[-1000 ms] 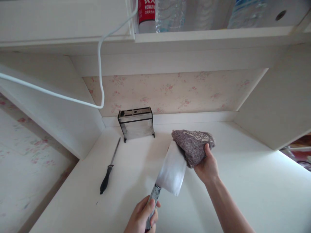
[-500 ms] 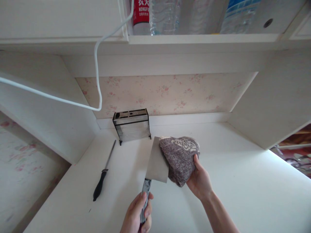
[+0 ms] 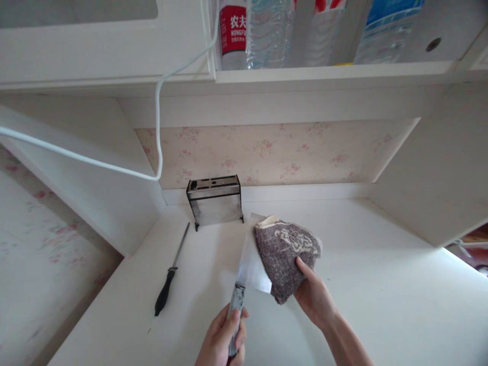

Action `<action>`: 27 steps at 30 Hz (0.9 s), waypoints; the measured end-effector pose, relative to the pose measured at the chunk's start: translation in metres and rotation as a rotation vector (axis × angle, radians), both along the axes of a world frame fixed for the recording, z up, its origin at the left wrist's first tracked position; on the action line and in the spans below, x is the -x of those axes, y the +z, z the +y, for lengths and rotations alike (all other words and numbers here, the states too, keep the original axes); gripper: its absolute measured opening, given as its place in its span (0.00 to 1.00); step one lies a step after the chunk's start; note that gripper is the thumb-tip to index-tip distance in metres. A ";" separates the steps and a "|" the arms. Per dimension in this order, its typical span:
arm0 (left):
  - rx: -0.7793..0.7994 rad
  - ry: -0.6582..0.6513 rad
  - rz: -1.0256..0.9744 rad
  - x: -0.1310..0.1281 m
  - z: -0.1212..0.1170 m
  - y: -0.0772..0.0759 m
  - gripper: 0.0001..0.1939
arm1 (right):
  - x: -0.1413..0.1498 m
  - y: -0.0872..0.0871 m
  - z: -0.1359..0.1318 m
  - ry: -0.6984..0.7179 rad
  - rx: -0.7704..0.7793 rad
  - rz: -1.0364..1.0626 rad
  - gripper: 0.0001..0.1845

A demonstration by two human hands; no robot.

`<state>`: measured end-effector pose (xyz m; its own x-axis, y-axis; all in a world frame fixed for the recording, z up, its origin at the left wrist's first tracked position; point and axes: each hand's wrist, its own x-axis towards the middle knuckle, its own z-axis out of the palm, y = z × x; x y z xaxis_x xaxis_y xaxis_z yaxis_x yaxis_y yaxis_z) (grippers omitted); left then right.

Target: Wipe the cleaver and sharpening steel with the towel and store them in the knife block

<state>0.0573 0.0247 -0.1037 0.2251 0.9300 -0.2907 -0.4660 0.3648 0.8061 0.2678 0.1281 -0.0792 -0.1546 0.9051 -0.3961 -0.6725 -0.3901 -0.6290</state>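
Near the bottom centre, my left hand [image 3: 226,333] is closed around the grey, worn handle of a cleaver [image 3: 249,269]. Its broad metal blade points away from me, above the white tabletop. My right hand [image 3: 314,295] grips a folded brown-and-white towel [image 3: 284,254], thumb on top and fingers underneath. The towel lies against the right side of the blade and hides part of it. To the left, a sharpening steel [image 3: 171,277] with a black handle lies on the tabletop.
A metal knife block [image 3: 215,198] with slots stands at the back, left of the blade. A white cable [image 3: 158,127] hangs in front at upper left. Overhead, a shelf holds several plastic bottles [image 3: 267,35]. White side panels [image 3: 427,168] flank the white tabletop [image 3: 381,295].
The view has shifted, so most things sit slightly lower and further right. The towel has spread and turned a little against the blade, and the blade now catches more light.
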 end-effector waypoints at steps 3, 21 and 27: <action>-0.002 -0.088 0.049 0.003 -0.003 0.004 0.28 | 0.008 -0.003 -0.004 0.013 0.088 0.077 0.22; 0.041 0.195 0.056 0.007 0.007 0.003 0.29 | 0.021 -0.017 -0.013 0.112 0.054 0.043 0.33; 0.037 0.175 0.037 0.005 0.012 0.005 0.29 | 0.023 -0.024 -0.016 0.225 0.023 0.044 0.36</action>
